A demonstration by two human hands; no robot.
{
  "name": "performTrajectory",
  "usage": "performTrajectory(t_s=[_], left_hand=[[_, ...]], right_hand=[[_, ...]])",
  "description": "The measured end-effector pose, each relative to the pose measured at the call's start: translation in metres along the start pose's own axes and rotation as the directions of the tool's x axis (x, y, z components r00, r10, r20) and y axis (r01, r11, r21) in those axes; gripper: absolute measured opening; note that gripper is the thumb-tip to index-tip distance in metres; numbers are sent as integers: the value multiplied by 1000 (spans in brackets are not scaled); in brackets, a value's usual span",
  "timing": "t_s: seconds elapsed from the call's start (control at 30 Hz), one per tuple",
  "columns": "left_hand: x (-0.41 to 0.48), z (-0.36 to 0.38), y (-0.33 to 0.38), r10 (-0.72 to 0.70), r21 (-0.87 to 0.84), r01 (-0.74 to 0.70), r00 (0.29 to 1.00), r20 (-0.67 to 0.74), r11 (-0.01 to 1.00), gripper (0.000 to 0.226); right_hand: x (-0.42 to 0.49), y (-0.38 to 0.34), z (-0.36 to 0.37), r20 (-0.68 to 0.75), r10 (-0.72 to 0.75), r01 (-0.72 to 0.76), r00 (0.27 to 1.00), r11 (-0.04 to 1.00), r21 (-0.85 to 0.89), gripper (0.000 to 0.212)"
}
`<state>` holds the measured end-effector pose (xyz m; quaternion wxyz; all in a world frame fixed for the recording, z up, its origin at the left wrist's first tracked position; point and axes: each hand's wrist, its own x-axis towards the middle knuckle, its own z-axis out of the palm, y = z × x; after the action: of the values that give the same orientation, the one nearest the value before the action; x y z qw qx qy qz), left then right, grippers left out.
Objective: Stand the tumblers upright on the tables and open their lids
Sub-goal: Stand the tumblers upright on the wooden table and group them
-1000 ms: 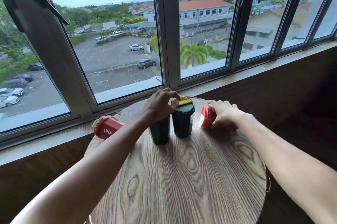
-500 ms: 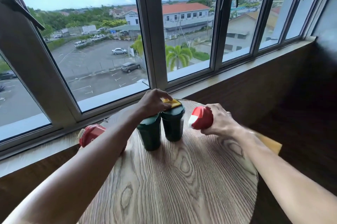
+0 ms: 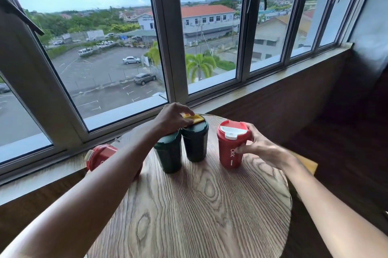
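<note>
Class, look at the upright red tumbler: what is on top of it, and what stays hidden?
The upright red tumbler, held by the right hand, carries a red lid with a white flap lying flat. Its inside is covered and cannot be seen.

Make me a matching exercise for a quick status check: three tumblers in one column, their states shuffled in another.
1. Right red tumbler
2. Left red tumbler
3. Green tumbler with yellow flap

a. Lying on its side, behind the left arm
b. Upright, left hand on its lid
c. Upright, held by the right hand

Pairs: 1-c, 2-a, 3-b
</note>
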<state>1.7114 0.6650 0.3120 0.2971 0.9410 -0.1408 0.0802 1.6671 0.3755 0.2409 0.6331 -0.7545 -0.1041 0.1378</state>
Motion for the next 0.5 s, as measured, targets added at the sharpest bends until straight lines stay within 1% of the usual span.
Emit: performTrajectory(t_s=[0.07, 0.13, 0.17, 0.23, 0.3, 0.37, 0.43, 0.5], left_hand=[[0, 0, 0, 2, -1, -2, 1000, 1, 1000, 24], [0, 1, -1, 1, -14, -1, 1000, 2, 1000, 25], [-1, 1, -1, -1, -18, 1, 1000, 1, 1000, 25], [-1, 1, -2, -3, -20, 3, 1000, -2, 1000, 26], [-2, 1, -2, -1, -23, 1, 1000, -4, 1000, 25], [-2, 2, -2, -3, -27, 3, 1000, -6, 1000, 25], [-2, 2, -2, -7, -26, 6, 1000, -7, 1000, 25], [-2, 3, -2, -8, -27, 8, 1000, -8, 1000, 25]], right_hand=[[-2, 2, 1, -23, -2, 1, 1000, 998, -66, 100], [-4, 5, 10, -83, -14, 5, 996, 995, -103, 102], [-6, 5, 18, -133, -33, 18, 991, 993, -113, 104], [-4, 11, 32, -279, -86, 47, 957, 988, -144, 112], [0, 21, 40, -368, -115, 62, 923, 986, -152, 113], [2, 27, 43, -392, -139, 73, 909, 981, -177, 107], [-3, 21, 46, -392, -156, 75, 907, 974, -216, 96], [-7, 18, 49, -328, -144, 80, 934, 976, -202, 85]])
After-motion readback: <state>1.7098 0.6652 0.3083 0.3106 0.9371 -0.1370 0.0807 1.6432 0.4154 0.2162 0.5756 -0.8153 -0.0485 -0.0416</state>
